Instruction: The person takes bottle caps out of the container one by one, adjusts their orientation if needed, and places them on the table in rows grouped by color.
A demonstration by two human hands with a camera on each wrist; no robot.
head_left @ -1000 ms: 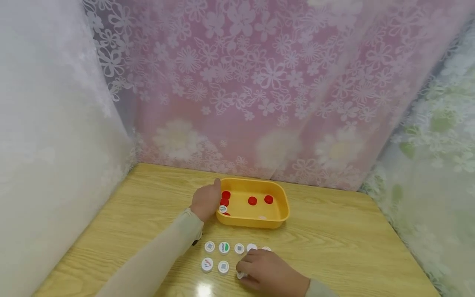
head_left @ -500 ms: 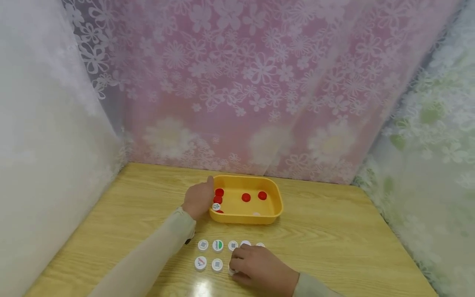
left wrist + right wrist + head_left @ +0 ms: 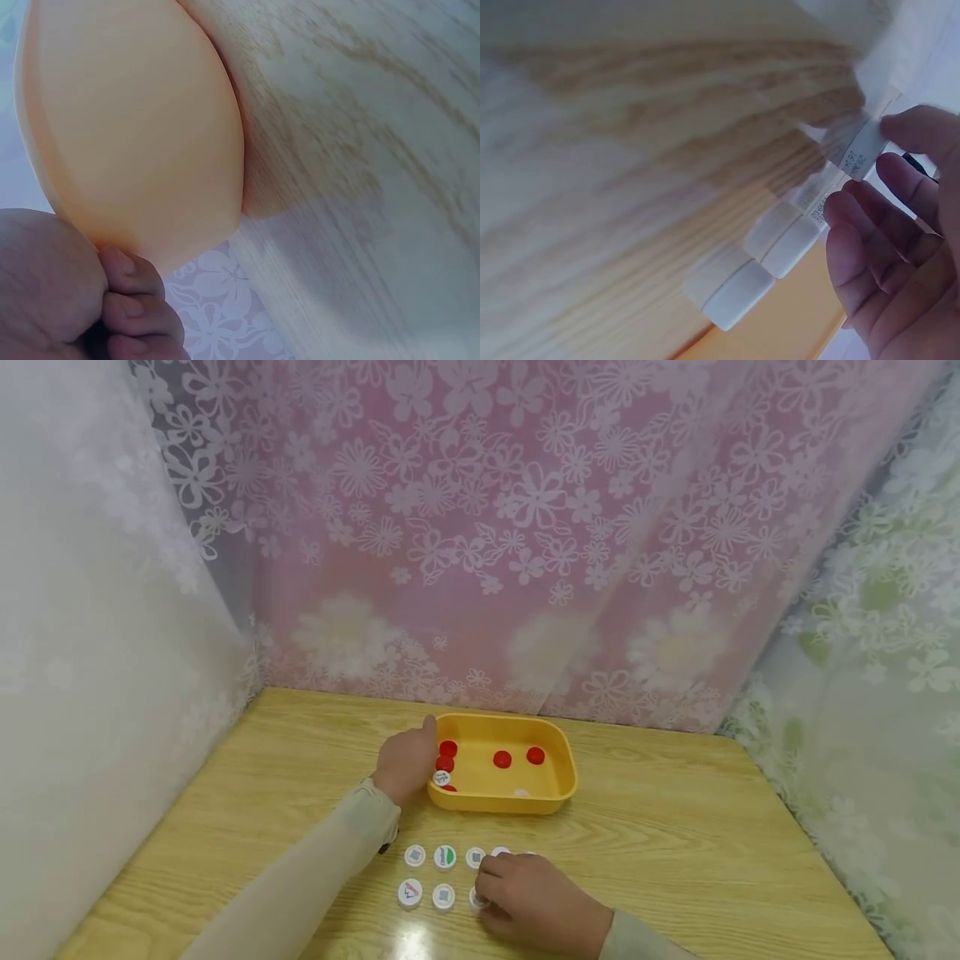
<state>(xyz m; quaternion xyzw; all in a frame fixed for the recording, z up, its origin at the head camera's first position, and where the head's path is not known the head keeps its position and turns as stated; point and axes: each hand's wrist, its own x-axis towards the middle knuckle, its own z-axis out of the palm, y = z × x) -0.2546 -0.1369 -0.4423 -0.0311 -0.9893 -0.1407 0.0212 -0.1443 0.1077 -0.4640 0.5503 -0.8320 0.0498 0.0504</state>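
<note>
- My R hand (image 3: 536, 900): thumb + (prob) index nipped in on the side of one white cap (image 3: 864, 150), no slack btwn; other fingers loosely curled, nothing in them.
- That cap: 3rd in the near row, at its R end, w/ my fingers covering part of it in the head view. Looks seated on the table (image 3: 637, 827), face up, not tilted.
- To do it well: light pinch, push low on the sides so it slides flat, no tipping; ease thumb + finger apart evenly so the cap doesn't get dragged off line.
- Nr neighbours: grey-square cap (image 3: 443, 897) just L of it, then logo cap (image 3: 409, 893). Match that gap, don't bump either.
- Far-row caps (image 3: 445, 857) sit just beyond; R-most ones half hidden by my knuckles, so go careful lifting off. I'd use the 3rd one there as a guide for lining up.
- L hand (image 3: 405, 764): thumb up at the rim, fingers curled on the L end of the yellow tub (image 3: 495, 806). Good steadying hold; no need to squeeze.
- In the tub: red caps (image 3: 502, 759) + a printed cap (image 3: 442, 778) nr my L hand.
</note>
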